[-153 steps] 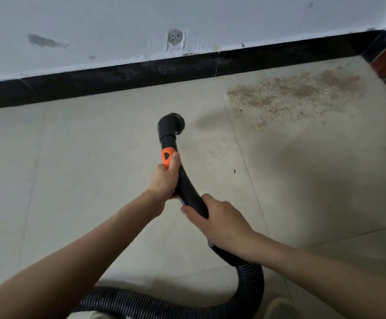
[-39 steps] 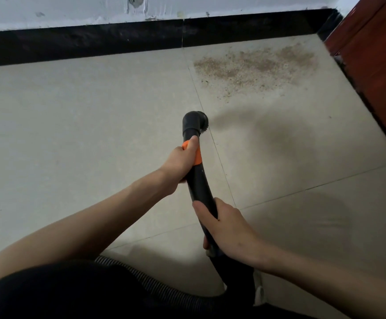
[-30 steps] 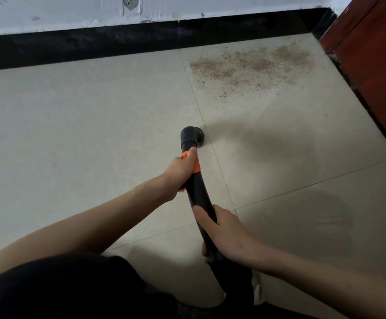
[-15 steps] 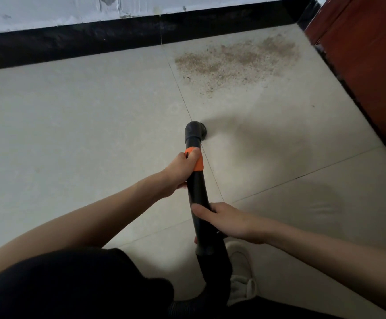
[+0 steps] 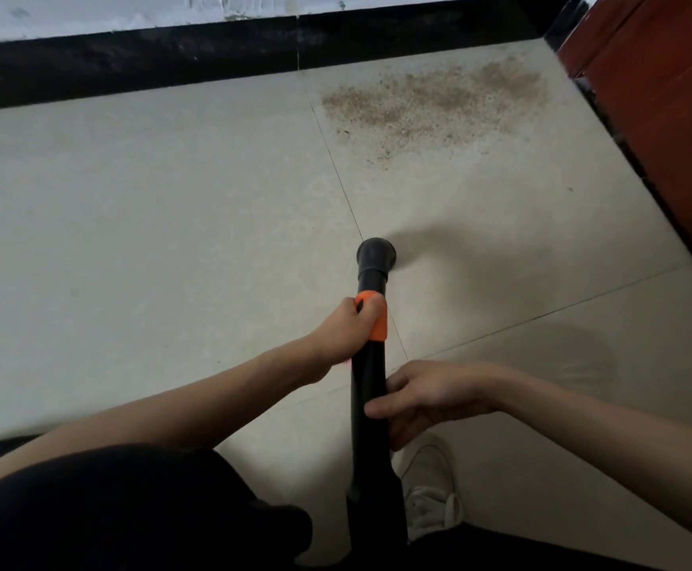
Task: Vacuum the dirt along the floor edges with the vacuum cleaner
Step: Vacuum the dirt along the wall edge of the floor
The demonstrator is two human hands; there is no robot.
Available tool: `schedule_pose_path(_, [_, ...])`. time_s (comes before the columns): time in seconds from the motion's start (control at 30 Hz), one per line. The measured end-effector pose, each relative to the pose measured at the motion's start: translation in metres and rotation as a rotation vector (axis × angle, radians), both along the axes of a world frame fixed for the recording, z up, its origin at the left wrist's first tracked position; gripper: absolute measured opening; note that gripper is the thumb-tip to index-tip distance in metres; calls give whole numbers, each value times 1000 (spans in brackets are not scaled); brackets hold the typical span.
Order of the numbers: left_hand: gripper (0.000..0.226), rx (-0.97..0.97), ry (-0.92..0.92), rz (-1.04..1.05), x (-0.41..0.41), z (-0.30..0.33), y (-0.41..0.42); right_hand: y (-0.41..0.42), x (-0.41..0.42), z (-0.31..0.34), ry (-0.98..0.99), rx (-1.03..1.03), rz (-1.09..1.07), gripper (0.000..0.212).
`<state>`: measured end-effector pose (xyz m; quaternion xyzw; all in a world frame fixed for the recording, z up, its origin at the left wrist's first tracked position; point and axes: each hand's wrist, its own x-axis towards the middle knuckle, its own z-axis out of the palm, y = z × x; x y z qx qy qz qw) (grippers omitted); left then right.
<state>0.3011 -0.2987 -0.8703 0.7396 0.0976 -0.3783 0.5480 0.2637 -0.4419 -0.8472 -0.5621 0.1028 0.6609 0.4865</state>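
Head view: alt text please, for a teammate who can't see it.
Both hands hold a black vacuum wand, its nozzle over beige floor tile, short of a brown dirt patch near the black baseboard. Left hand grips the orange collar; right hand grips lower down.

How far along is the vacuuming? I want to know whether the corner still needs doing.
Nothing looks cleaned yet: the dirt patch by the black baseboard lies unbroken. In hand: the left hand grips the vacuum tube at its orange collar, the right hand holds it lower, and the nozzle sits short of the dirt. Left: the whole patch.
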Motion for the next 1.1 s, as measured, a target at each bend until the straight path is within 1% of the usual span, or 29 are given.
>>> schedule_pose_path(0.07, [34,7,-21,117,11,3,10,9,5,2,-102,-7,-78,26])
schedule_pose_path(0.13, [40,55,-54,243,24,4,22,19,10,3,-226,-21,-127,22])
schedule_pose_path(0.23, [45,100,-90,361,38,5,38,33,19,7,-337,-24,-145,24])
schedule_pose_path(0.37, [45,66,16,320,31,1,46,42,20,13,-286,-32,-39,27])
schedule_pose_path(0.43, [42,37,53,323,25,0,52,45,15,13,-289,-24,-19,30])
schedule_pose_path(0.53, [39,34,53,414,16,2,62,49,8,12,-310,9,-9,29])
schedule_pose_path(0.67, [29,79,5,595,-2,6,73,58,10,15,-268,45,68,26])
schedule_pose_path(0.77, [28,101,-32,712,-7,9,83,67,15,15,-276,43,130,25])
schedule_pose_path(0.9, [30,103,23,802,-9,7,90,76,17,15,-298,34,176,28])
schedule_pose_path(1.0, [28,83,46,828,-2,7,94,80,21,13,-333,15,141,33])
schedule_pose_path(1.07, [27,36,41,845,12,11,97,80,26,12,-341,3,62,43])
schedule_pose_path(1.1, [27,7,19,856,21,15,98,79,29,12,-350,-1,40,52])
